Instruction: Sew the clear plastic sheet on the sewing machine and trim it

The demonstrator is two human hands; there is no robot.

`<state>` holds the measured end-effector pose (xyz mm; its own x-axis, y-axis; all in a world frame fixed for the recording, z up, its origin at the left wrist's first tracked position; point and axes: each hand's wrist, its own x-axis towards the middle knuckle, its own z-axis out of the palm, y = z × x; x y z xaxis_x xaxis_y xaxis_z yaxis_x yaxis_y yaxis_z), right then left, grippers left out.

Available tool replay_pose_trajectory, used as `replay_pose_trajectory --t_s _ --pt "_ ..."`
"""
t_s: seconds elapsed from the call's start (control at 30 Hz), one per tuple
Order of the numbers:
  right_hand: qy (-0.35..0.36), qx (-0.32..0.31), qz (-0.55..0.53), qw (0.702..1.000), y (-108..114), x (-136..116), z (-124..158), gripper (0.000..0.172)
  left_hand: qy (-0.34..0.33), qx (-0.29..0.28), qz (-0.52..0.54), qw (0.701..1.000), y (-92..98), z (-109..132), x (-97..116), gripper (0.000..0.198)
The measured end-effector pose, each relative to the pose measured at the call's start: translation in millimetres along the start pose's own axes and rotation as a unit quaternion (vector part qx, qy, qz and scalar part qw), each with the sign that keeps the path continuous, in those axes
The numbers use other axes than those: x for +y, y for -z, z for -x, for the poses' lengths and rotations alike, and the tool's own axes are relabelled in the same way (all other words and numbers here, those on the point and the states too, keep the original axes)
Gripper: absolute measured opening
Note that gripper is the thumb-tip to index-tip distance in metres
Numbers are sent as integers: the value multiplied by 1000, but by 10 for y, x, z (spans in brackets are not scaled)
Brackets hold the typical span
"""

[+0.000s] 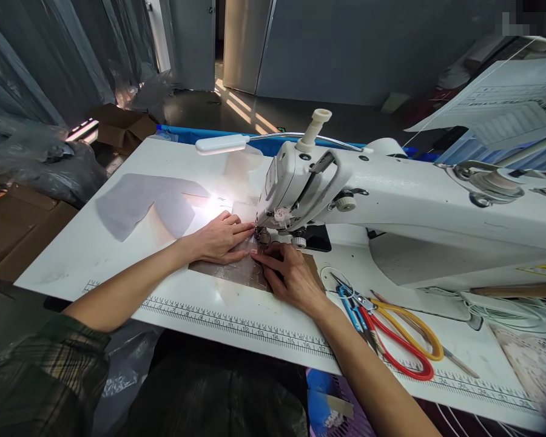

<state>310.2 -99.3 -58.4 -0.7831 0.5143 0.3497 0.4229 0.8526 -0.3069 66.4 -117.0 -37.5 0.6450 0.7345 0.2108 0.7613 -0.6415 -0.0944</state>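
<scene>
A white sewing machine (391,188) stands on the table, its needle area just past my fingertips. My left hand (222,238) lies flat on a thin pale piece of fabric (236,267), fingers stretched toward the presser foot. On the near side of the needle, my right hand (291,270) has its thumb and index finger at the fabric's edge, pinching or pressing it. The exact grip at the fingertips is too small to make out. Beneath the fabric shows a brown plate (218,274). Grey cut fabric (150,197) is spread to the left of my left hand.
Scissors with red and yellow handles (404,346) and blue-handled snips (352,309) lie right of my right arm. A lamp (222,144) lights the work. A printed ruler (236,326) runs along the front edge. Lace (528,358) lies far right; cardboard boxes (22,224) stand left.
</scene>
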Motion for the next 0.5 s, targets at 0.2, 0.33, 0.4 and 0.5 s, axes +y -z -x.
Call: replay_pose_trajectory --t_s 0.2,0.33,0.4,0.5 --pt "-12 3 -10 1000 -30 11 5 35 4 4 12 1000 -5 -11 -4 54" --pt "-11 13 -17 1000 -34 28 4 35 4 11 10 1000 -12 -6 13 52" --pt "-8 15 -18 1000 -30 32 2 34 8 19 -1 1000 -17 1 31 52" --pt "-4 15 -12 1000 -22 28 0 34 8 53 -23 998 -33 4 50 51"
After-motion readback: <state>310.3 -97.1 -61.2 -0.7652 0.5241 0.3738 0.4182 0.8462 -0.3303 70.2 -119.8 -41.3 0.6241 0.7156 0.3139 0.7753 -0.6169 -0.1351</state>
